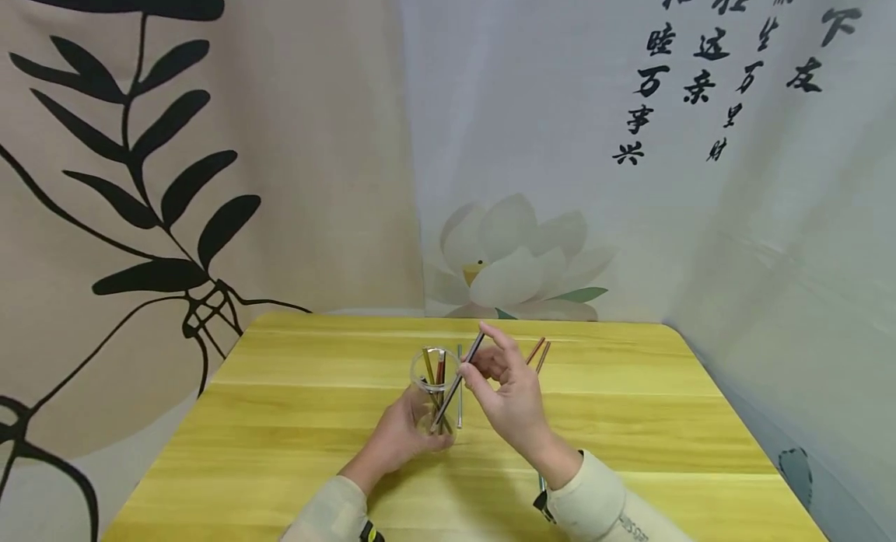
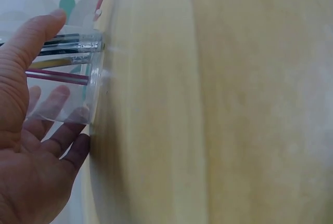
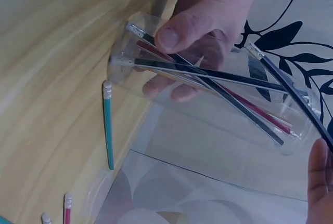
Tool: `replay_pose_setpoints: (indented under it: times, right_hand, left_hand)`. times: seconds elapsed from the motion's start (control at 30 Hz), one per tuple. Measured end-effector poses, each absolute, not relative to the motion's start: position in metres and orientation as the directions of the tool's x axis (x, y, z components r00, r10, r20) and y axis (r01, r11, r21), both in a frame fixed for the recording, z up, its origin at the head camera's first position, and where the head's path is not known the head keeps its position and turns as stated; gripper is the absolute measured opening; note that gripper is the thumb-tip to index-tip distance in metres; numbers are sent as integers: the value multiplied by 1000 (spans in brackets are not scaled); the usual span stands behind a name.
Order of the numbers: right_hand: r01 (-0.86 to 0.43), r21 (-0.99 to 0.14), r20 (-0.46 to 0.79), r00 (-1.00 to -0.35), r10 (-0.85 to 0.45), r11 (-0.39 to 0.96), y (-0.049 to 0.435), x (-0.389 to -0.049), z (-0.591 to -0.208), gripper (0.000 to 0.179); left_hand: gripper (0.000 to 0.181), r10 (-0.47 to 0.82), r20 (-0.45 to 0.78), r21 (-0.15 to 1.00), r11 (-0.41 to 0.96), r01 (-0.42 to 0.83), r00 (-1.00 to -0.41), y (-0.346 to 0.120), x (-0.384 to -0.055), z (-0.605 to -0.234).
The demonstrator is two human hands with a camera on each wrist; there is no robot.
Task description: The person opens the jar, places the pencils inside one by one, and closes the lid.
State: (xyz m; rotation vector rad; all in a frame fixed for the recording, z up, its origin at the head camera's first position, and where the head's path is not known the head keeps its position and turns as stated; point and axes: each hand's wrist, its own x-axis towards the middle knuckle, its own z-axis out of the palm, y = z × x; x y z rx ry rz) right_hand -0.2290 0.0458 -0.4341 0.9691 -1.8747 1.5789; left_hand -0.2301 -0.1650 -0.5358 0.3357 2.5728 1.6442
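My left hand (image 1: pixel 406 431) grips a clear cup (image 2: pixel 94 86) round its side, thumb on one side and fingers on the other. Inside the cup lean several pencils with metal-banded ends, among them a red pencil (image 2: pixel 60 77), a yellow pencil (image 2: pixel 62 63) and dark ones. Between the thumb and fingertips of my right hand (image 1: pixel 509 390) is a dark pencil (image 3: pixel 291 90), pinched near its upper end. It slants down beside the cup's mouth, eraser end lowest, and overlaps the cup in the head view.
On the wooden table (image 1: pixel 280 417) a teal pencil (image 3: pixel 109 130) lies just beyond the cup. Two red pencils (image 1: pixel 535 350) lie behind my right hand, and another teal pencil (image 1: pixel 541 482) shows under the right wrist. A printed curtain (image 1: pixel 336 176) hangs behind the table.
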Motion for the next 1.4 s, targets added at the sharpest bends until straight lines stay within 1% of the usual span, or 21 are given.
replay_pose_setpoints:
  times: [0.1,0.2,0.3,0.43,0.53,0.7,0.77,0.83,0.97,1.1,1.27,1.33,1.4]
  right_hand:
    - [-772,-633,756,-633,-166,63,48,-229,-430,68]
    - [-775,-629,766,-631,-122,61,51,-230,-427,70]
    - [-780,-622,778,-626,-50,70,54,-231,-421,71]
    - [-781,-622,783,-621,44,45,58,-231,-409,68]
    - [-816,-577,815,-574,75,29,61,-232,-400,64]
    - [-898,-433,901,-432,33,74,64,-236,-394,59]
    - [-914,-396,918,-397,11,87,64,-236,-393,57]
    - [-921,-379,925,-380,3,88,64,-236,-392,55]
    - [-922,-382,924,-383,8,68,65,-235,-392,54]
    - [-913,-407,913,-407,13,31,65,-234,-391,54]
    - [-893,-442,892,-448,61,-87,68,-232,-382,59]
    - [-887,-448,887,-457,68,-115,68,-232,-378,60]
    - [-891,-445,892,-450,41,-91,64,-232,-379,58]
  left_hand:
    - [95,220,52,906,399,138,-974,-165,-230,-536]
    - [97,216,37,914,387,120,-976,-165,-229,-536]
    - [99,214,25,921,376,106,-977,-165,-229,-536]
    - [101,207,19,925,368,96,-978,-164,-228,-535]
    - [101,204,16,924,372,93,-979,-163,-228,-535]
    - [101,201,13,917,387,92,-980,-163,-227,-533]
    - [100,197,10,915,393,88,-980,-163,-227,-532]
    - [100,196,5,914,397,84,-981,-162,-227,-531]
    - [104,204,3,916,393,84,-979,-161,-227,-531]
    - [105,203,10,915,394,91,-979,-161,-227,-533]
    - [104,205,9,914,395,91,-979,-161,-227,-534]
    - [102,201,9,910,404,91,-980,-161,-227,-534]
    - [100,192,10,906,414,90,-981,-162,-227,-534]
